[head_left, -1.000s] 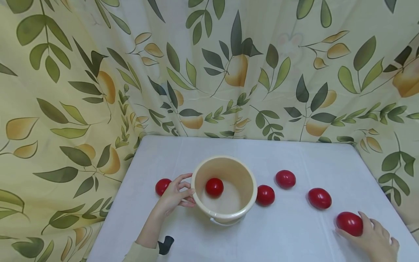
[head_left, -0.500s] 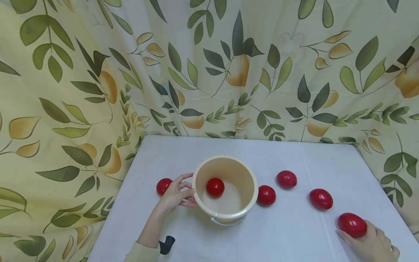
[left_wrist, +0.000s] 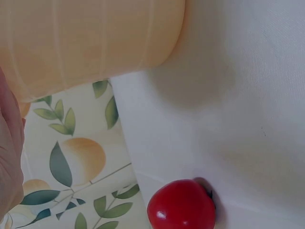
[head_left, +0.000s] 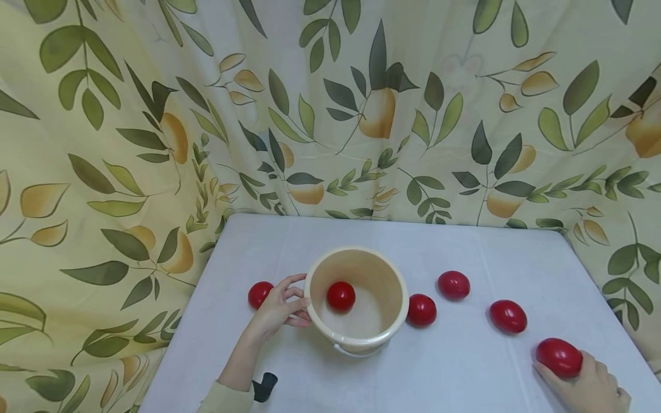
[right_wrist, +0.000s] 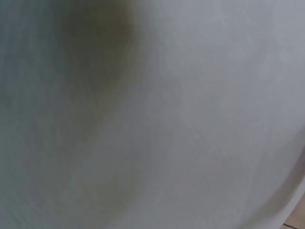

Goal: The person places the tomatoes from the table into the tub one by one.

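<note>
A cream bucket (head_left: 356, 337) stands on the white-covered table with one tomato (head_left: 341, 296) inside. My left hand (head_left: 279, 307) rests against the bucket's left side, thumb and fingertips spread at its rim. Behind that hand, another tomato (head_left: 259, 294) lies on the table; its green stem end shows in the left wrist view. At the far right my right hand (head_left: 594, 381) grips an oval red tomato (head_left: 559, 357), thumb on the near side and fingers round its right side. The right wrist view shows only blurred white cloth, with that hand and tomato out of sight.
Several more tomatoes lie right of the bucket: one beside its wall (head_left: 422, 310), one farther back (head_left: 454, 285) and one nearer my right hand (head_left: 508, 316). A leaf-patterned curtain (head_left: 361, 143) hangs behind and to the left of the table (head_left: 439, 373).
My right hand has closed round the tomato, its fingers shifting from the upper right to lower on its right side. The tomato has shifted slightly right. The left hand stays at the bucket.
</note>
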Tool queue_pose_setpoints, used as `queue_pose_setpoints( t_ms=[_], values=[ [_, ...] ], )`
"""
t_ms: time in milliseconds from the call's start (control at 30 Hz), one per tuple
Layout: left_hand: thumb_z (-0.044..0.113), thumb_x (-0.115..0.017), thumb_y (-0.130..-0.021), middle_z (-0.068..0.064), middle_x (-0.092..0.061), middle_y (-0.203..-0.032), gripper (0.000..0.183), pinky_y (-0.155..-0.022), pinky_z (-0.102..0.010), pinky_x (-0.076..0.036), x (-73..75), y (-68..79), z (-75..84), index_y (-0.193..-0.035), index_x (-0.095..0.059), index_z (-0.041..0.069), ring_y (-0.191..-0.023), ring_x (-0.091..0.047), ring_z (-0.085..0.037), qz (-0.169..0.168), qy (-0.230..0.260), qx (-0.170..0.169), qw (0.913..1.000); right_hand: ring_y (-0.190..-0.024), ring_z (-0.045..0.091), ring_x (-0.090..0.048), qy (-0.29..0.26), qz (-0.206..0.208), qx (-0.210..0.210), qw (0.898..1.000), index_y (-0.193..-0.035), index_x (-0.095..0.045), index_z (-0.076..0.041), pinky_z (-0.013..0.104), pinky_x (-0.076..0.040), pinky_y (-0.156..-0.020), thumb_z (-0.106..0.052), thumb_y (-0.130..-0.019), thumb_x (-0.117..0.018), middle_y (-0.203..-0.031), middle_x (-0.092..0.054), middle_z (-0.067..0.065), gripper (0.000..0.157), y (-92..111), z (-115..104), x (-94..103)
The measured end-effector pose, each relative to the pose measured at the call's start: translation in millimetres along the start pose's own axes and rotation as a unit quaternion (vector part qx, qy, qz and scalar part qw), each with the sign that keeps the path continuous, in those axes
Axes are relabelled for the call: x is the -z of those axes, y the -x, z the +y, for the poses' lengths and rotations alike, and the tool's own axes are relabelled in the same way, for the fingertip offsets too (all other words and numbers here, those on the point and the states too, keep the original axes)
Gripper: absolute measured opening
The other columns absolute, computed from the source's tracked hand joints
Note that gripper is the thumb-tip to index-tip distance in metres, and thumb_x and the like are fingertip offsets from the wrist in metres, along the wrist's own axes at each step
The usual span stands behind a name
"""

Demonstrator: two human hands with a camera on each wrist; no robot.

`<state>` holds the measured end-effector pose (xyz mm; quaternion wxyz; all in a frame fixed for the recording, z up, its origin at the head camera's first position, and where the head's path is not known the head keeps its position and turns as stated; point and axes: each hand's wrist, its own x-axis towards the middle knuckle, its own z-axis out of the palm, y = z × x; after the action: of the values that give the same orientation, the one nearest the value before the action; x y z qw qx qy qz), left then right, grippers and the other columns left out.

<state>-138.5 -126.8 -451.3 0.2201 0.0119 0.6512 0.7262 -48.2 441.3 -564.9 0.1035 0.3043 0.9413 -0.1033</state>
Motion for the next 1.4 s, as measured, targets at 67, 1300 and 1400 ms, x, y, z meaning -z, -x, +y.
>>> queue_pose_setpoints(
  t_ms=[67, 1300, 1400],
  values=[
    [0.003, -0.061, -0.086, -0.008, -0.054, -0.089, 0.058, -0.063, -0.042, -0.056, -0.2, 0.0, -0.3, -0.137, -0.034, 0.006, -0.063, -0.066, -0.021, 0.001, 0.000, -0.001, 1.0000, -0.097, 0.051, -0.033, -0.004, 0.014, 0.010, 1.000, -0.121, -0.024, 0.017, 0.065, -0.029, -0.088, -0.066, -0.063, -0.067, -0.108, -0.035, 0.039, 0.110, 1, 1, 2.3],
    [0.002, -0.060, -0.086, -0.007, -0.055, -0.087, 0.057, -0.063, -0.043, -0.056, 0.2, 0.0, 1.6, -0.136, -0.034, 0.006, -0.065, -0.067, -0.023, -0.001, 0.000, -0.006, 1.0000, -0.106, 0.044, -0.041, 0.009, 0.205, 0.446, 0.871, -0.122, -0.044, 0.001, 0.066, -0.033, -0.086, -0.035, -0.047, -0.087, -0.117, -0.046, 0.026, 0.093, 51, -221, 115.7],
    [0.001, -0.059, -0.086, -0.007, -0.055, -0.087, 0.056, -0.063, -0.043, -0.056, 0.6, 0.2, 1.9, -0.136, -0.034, 0.006, -0.064, -0.067, -0.023, 0.000, -0.001, -0.004, 1.0000, -0.105, 0.042, -0.044, 0.010, 0.215, 0.476, 0.853, -0.121, -0.046, 0.000, 0.065, -0.035, -0.087, -0.035, -0.047, -0.087, -0.117, -0.048, 0.024, 0.092, 58, -241, 115.6]
  ],
)
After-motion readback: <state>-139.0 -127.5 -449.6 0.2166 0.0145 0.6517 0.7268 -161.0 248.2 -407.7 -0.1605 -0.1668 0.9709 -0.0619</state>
